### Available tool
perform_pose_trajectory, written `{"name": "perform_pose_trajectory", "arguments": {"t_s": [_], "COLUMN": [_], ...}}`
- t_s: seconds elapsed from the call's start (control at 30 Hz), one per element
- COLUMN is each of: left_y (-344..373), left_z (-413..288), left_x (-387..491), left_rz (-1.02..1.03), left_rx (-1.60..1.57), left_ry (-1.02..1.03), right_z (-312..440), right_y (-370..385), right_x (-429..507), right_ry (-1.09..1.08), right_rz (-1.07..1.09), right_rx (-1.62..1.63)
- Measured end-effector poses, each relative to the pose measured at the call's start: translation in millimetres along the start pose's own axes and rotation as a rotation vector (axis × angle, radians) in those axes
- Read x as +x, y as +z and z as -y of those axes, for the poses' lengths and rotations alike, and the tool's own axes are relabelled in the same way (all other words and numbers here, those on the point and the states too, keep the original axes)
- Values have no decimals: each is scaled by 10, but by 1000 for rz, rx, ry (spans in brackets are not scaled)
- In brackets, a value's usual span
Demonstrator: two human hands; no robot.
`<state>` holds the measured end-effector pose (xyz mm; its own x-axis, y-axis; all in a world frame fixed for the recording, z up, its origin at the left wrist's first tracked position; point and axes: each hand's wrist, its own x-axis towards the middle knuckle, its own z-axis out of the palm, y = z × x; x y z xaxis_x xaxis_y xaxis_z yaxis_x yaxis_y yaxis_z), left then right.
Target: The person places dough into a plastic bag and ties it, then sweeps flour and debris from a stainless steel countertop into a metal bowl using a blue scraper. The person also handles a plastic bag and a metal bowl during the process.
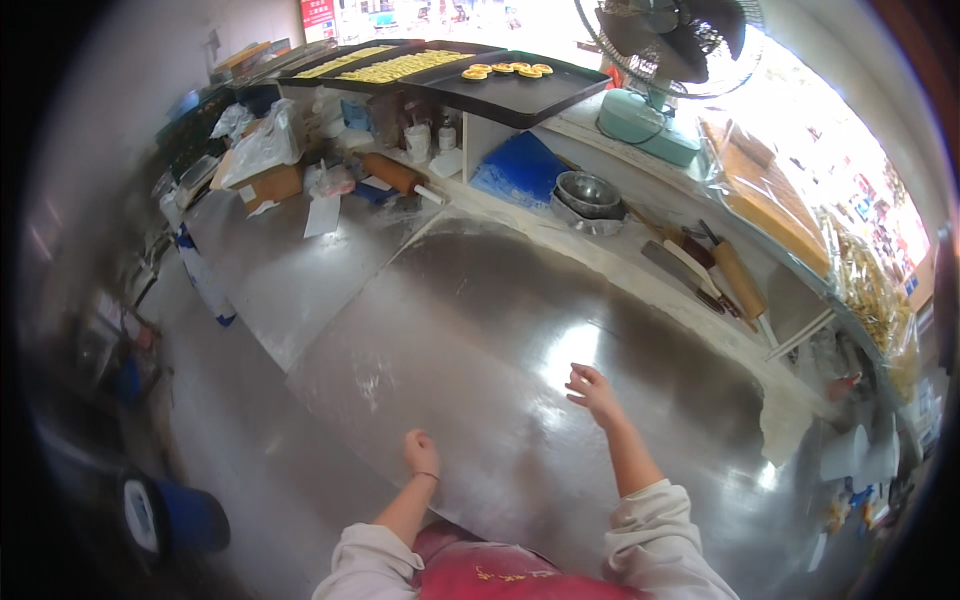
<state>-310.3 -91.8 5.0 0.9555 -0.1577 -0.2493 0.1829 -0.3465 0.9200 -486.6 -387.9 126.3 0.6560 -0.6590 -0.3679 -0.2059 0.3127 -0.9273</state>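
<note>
In front of me spreads a metal worktop (465,337) with pale smears of flour on its surface. My left hand (421,454) hovers near its front edge, fingers curled into a loose fist with nothing visible in them. Over the middle right of the worktop, my right hand (590,391) has its fingers bent and slightly apart, holding nothing. Whether either hand touches the metal cannot be made out. A red apron (517,574) covers my front.
Along the back, a shelf carries black baking trays (517,94) with pastries (517,69), a fan (652,124) and a bagged sponge cake (772,195). Below are metal bowls (589,193), a blue scraper (517,169) and rolling pins (739,277). A cardboard box (274,184) stands left; a blue bin (187,517) sits lower left.
</note>
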Motion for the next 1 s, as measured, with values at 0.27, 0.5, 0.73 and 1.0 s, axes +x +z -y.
{"name": "perform_pose_trajectory", "arguments": {"t_s": [0.27, 0.5, 0.73, 1.0], "left_y": [643, 873, 877, 859], "left_z": [-509, -832, -805, -801], "left_x": [1406, 1960, 2003, 1977], "left_rz": [414, 556, 579, 560], "left_rx": [530, 908, 873, 806], "left_ry": [604, 744, 739, 746], "right_z": [445, 919, 1004, 321], "right_y": [-78, -369, -663, -457], "right_x": [2132, 4036, 4948, 3487], "right_ry": [20, 78, 30, -51], "right_rz": [-433, -746, -708, -495], "right_rx": [-1, 199, 477, 526]}}
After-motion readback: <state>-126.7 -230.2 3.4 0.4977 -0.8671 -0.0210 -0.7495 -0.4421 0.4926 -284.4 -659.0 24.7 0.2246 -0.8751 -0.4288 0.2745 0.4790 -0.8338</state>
